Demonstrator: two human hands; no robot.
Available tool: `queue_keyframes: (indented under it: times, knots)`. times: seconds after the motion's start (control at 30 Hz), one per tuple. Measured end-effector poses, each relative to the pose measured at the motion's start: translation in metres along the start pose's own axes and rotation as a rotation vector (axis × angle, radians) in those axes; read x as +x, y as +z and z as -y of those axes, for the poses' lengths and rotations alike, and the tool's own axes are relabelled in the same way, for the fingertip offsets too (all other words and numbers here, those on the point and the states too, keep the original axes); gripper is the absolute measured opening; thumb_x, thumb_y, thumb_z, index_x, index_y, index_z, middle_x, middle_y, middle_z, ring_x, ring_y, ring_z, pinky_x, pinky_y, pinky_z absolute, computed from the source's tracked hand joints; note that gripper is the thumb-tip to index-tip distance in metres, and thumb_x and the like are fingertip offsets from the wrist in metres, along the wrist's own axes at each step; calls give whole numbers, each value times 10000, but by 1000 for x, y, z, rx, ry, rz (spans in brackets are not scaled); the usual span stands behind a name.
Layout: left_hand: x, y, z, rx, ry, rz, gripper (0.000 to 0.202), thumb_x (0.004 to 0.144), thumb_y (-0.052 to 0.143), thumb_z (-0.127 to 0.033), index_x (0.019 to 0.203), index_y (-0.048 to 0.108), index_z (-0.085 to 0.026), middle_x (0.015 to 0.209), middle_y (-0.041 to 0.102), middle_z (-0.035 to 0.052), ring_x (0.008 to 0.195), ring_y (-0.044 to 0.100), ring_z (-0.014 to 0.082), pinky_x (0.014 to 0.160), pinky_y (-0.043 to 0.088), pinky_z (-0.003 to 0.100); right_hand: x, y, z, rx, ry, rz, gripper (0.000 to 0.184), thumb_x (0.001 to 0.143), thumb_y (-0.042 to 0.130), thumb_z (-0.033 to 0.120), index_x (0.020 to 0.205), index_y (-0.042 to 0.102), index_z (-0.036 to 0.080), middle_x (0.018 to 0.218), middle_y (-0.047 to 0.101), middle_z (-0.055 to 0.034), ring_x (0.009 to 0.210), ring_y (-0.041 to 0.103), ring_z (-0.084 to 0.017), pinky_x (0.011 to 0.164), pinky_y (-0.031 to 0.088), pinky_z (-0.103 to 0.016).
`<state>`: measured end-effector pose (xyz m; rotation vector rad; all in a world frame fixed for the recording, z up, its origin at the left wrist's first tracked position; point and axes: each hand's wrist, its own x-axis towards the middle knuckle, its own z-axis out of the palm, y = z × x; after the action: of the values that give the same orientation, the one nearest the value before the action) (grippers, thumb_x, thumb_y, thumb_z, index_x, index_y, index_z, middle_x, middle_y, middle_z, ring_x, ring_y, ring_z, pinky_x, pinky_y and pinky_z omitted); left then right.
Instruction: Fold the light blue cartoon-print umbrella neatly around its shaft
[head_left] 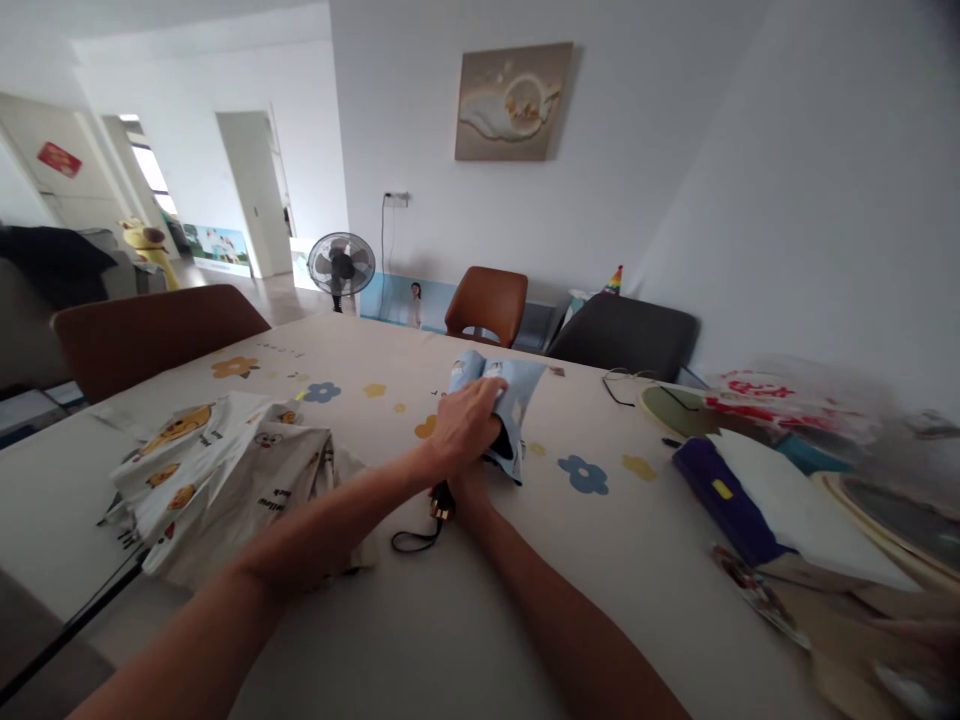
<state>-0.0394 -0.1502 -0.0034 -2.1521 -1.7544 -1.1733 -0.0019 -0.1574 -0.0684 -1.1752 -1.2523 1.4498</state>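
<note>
L hand wrapped round the folded blue umbrella on the table; R hand mostly hidden underneath, grip can't tell.

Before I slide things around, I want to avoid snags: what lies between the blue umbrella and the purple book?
Head view: only tablecloth, printed with a blue flower and a yellow one, lies between umbrella and book.

Soft daylight enters from the far doorway, shadows faint; the right edge smears with blur and wide-angle stretch.
</note>
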Motion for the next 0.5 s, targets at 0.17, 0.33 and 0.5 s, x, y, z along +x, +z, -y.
queue_keyframes:
  times: [0.17,0.33,0.5]
  knots:
    - [7,-24,19,-84,-191,-221,452,718,425,-64,1126,516,-238,882,635,13,813,581,169,721,425,273,-8,-4,-12,48,146,8,216,719,511,266,527,460,181,361,472,11,299,461,-113,307,378,-196]
    - [-1,-40,46,-165,-138,-349,504,723,385,-39,1141,574,-246,949,603,29,858,561,156,761,425,258,-6,-1,-7,94,152,11,242,734,558,309,554,457,182,347,477,21,285,452,-107,298,398,-204]
    - [-16,-34,89,-550,-299,-265,435,644,336,-39,856,684,-192,839,565,23,643,513,105,543,435,203,-8,-2,-6,115,183,32,200,713,579,274,576,469,178,349,468,41,281,439,-99,292,391,-201]
